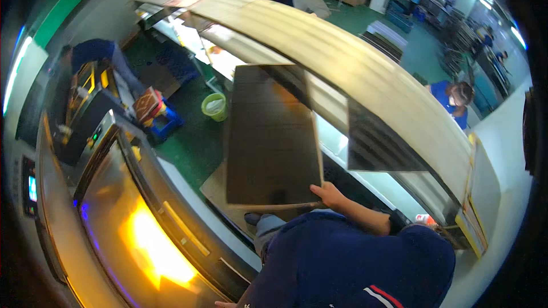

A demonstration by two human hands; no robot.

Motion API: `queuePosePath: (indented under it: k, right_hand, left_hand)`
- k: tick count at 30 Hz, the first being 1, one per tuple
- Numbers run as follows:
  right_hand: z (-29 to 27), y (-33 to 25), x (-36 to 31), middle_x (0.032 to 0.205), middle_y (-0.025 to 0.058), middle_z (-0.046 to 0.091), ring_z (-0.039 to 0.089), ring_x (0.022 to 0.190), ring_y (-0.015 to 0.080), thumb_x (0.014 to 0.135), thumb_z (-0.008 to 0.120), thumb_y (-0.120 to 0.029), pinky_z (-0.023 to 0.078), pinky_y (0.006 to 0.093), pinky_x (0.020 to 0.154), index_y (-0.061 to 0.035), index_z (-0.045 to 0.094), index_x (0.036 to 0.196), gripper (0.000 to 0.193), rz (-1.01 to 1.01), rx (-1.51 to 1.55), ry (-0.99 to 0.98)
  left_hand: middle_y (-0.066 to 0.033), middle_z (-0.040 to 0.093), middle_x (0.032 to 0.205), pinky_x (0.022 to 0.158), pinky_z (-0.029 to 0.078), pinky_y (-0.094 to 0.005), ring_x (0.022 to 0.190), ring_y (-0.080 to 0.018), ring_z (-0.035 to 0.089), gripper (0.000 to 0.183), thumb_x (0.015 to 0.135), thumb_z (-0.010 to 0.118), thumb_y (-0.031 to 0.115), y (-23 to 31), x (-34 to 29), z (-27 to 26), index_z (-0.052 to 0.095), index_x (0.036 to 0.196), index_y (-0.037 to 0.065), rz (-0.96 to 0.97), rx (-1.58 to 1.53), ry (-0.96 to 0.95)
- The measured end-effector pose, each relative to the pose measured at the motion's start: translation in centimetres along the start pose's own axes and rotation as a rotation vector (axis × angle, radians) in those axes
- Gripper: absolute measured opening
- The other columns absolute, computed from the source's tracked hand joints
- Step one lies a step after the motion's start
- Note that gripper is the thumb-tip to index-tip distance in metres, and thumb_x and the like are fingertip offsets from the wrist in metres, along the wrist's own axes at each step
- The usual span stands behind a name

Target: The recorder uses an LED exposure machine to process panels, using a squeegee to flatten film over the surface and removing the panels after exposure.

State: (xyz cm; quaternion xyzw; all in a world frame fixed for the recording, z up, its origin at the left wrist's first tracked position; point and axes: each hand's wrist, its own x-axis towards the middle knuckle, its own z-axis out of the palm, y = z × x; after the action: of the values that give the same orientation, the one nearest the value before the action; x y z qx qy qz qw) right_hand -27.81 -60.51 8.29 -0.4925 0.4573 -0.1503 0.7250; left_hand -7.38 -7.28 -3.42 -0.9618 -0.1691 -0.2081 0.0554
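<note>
My right hand (330, 194) grips the lower right corner of a large dark rectangular panel (273, 137) with a pale, thin edge. The panel is held up in front of me, over the floor and partly across the lit bench. An orange-brown reflection shows near its top right. Only a sliver of my left hand (225, 304) appears at the bottom edge, beside the machine with the glowing yellow surface (154, 245); its fingers are mostly hidden.
A long curved-looking pale shelf (319, 28) runs over the lit bench, with another dark sheet (382, 142) hanging there. A green bin (214, 106) and a blue stool (165, 121) stand on the floor. One person (103, 51) bends at left; another (451, 100) sits at right.
</note>
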Motion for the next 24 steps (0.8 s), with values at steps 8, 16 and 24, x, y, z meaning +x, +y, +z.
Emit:
queuePosePath:
  k: [8,16,24]
  right_hand:
    - [-8.3,9.2,-5.4,0.109,0.0143,0.064,0.065,0.094,0.0272,0.1,0.051,-0.029,0.056,0.0365,0.081,0.0072,0.053,0.121,0.042,0.149,0.619,0.321]
    - [-12.8,5.2,-0.9,0.062,0.0086,0.058,0.069,0.074,0.0274,0.098,0.058,-0.024,0.057,0.0399,0.07,-0.0054,0.051,0.078,0.028,-0.088,0.969,0.598]
    - [-13.3,6.8,-0.7,0.074,0.007,0.064,0.067,0.072,0.0204,0.097,0.059,-0.024,0.059,0.0384,0.075,-0.0055,0.059,0.081,0.025,-0.158,0.942,0.443]
  left_hand:
    - [-0.0218,0.049,0.135,0.097,0.037,-0.0588,0.117,-0.044,0.049,0.085,0.088,0.027,0.073,6.9,0.6,-4.9,0.051,0.133,0.005,-0.009,-0.07,-0.086]
    - [-0.0211,0.045,0.14,0.1,0.035,-0.0578,0.122,-0.0423,0.046,0.08,0.088,0.034,0.07,7.1,0.1,-7.2,0.048,0.136,0.008,-0.144,-0.05,-0.179]
    - [-0.0205,0.042,0.144,0.104,0.034,-0.0569,0.126,-0.0408,0.044,0.077,0.088,0.04,0.067,6.2,0.8,-8.7,0.046,0.14,0.01,-0.242,-0.005,-0.223]
